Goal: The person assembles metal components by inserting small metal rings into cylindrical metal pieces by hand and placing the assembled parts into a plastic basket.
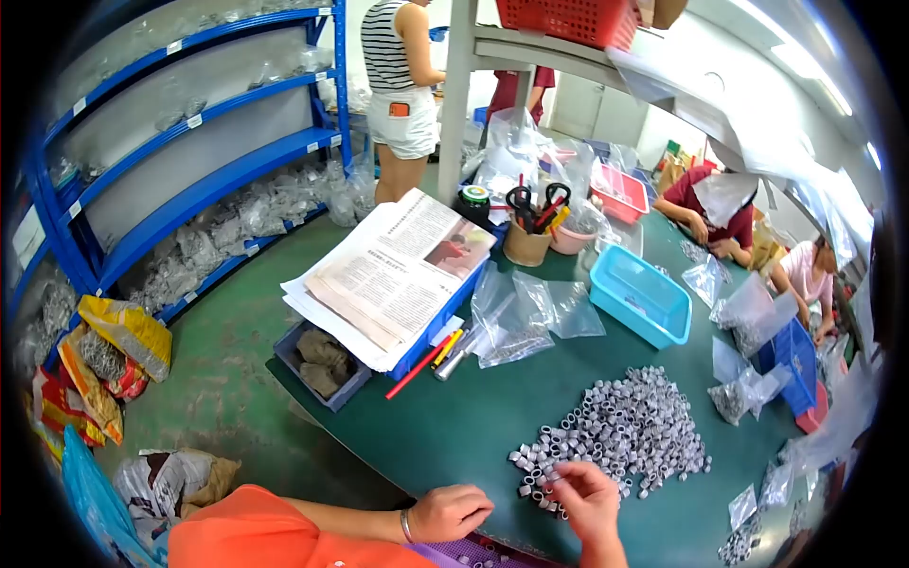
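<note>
A spread-out pile of small grey metal rings [625, 426] lies on the green table [379, 464]. At the pile's near edge is my right hand [585, 497], thumb and fingertips pinched together; a small ring seems to be between them, but it is hard to make out. My left hand [450, 514], with a bracelet at the wrist, rests at the table's near edge with its fingers curled. Whether it holds anything is hidden. Below it, a purple basket [445, 549] with a few rings in it shows partly.
Beyond the pile stand a light blue tray [625, 308], plastic bags [516, 322], a cup of scissors [526, 244] and newspapers [393, 270]. A grey bin [350, 388] holds cloth. Blue shelves [204, 194] line the left. Several people are farther back and right.
</note>
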Demonstrator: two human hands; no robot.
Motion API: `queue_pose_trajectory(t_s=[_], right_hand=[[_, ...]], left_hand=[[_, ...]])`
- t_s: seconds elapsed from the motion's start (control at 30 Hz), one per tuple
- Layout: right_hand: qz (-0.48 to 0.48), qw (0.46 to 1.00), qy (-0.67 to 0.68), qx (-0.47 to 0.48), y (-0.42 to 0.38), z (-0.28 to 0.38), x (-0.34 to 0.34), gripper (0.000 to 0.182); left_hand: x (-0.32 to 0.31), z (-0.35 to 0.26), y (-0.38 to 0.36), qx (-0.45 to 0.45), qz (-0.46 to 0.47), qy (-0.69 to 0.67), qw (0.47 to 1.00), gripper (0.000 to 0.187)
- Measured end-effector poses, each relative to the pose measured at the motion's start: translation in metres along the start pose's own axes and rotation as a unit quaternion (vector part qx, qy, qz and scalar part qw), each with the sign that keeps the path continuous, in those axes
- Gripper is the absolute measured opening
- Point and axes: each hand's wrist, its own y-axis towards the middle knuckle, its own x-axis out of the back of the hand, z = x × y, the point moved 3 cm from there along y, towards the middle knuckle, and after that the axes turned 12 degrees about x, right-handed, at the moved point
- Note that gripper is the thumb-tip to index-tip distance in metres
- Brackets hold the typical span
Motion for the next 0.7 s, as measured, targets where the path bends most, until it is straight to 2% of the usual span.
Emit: queue_pose_trajectory(t_s=[0.03, 0.07, 0.1, 0.13, 0.17, 0.23, 0.27, 0.37, 0.43, 0.5, 0.53, 0.57, 0.6, 0.63, 0.67, 0.7], right_hand=[[-0.018, 1.0, -0.019, 0.006, 0.013, 0.007, 0.003, 0.018], [0.001, 0.995, -0.081, 0.059, 0.03, 0.002, 0.018, 0.019], [-0.013, 0.987, -0.151, 0.049, 0.049, 0.02, 0.019, 0.015], [-0.016, 0.973, -0.216, 0.081, 0.072, 0.021, 0.031, 0.013], [-0.044, 0.975, -0.207, 0.064, 0.095, 0.023, 0.039, 0.011], [-0.071, 0.944, -0.287, 0.146, 0.146, 0.018, 0.063, 0.009], [-0.09, 0.953, -0.254, 0.139, 0.169, 0.018, 0.069, 0.009], [-0.151, 0.937, -0.275, 0.154, 0.237, 0.001, 0.109, 0.009], [-0.182, 0.926, -0.302, 0.135, 0.276, -0.01, 0.138, 0.016], [-0.187, 0.832, -0.491, 0.177, 0.305, -0.021, 0.167, 0.027], [-0.175, 0.85, -0.464, 0.178, 0.316, -0.031, 0.179, 0.035], [-0.156, 0.829, -0.508, 0.176, 0.321, -0.038, 0.184, 0.035], [-0.131, 0.805, -0.557, 0.158, 0.323, -0.046, 0.19, 0.035], [-0.106, 0.778, -0.603, 0.139, 0.329, -0.055, 0.195, 0.035], [-0.1, 0.776, -0.607, 0.14, 0.323, -0.051, 0.181, 0.035], [-0.067, 0.743, -0.657, 0.111, 0.307, -0.039, 0.158, 0.033]], left_hand=[[-0.001, 0.001, 0.0, -0.001, 0.001, 0.0, 1.0, 0.007], [0.004, -0.005, 0.001, -0.013, -0.019, 0.007, 1.0, 0.006], [0.005, -0.005, 0.0, -0.012, -0.026, 0.007, 1.0, 0.006], [0.003, -0.005, -0.001, -0.009, -0.022, 0.008, 1.0, 0.006], [0.002, -0.004, -0.001, -0.008, -0.019, 0.01, 1.0, 0.006], [0.0, 0.0, -0.002, -0.012, -0.025, 0.009, 1.0, 0.007], [0.0, 0.0, -0.002, -0.016, -0.024, 0.006, 1.0, 0.007], [0.004, -0.008, -0.002, -0.03, -0.048, 0.021, 0.998, 0.009], [0.005, -0.007, -0.002, -0.033, -0.029, 0.001, 0.999, 0.007], [0.003, -0.004, -0.002, -0.04, -0.042, -0.001, 0.998, 0.007], [0.002, -0.003, -0.003, -0.037, -0.029, -0.003, 0.999, 0.007], [0.002, -0.002, -0.003, -0.034, -0.015, -0.006, 0.999, 0.007], [0.005, -0.004, -0.001, -0.072, -0.041, -0.003, 0.997, 0.006], [0.005, -0.003, -0.001, -0.068, -0.046, -0.005, 0.997, 0.006], [0.004, -0.002, -0.003, -0.057, -0.037, -0.01, 0.998, 0.006], [0.002, 0.0, -0.003, -0.047, -0.026, -0.015, 0.998, 0.005]])
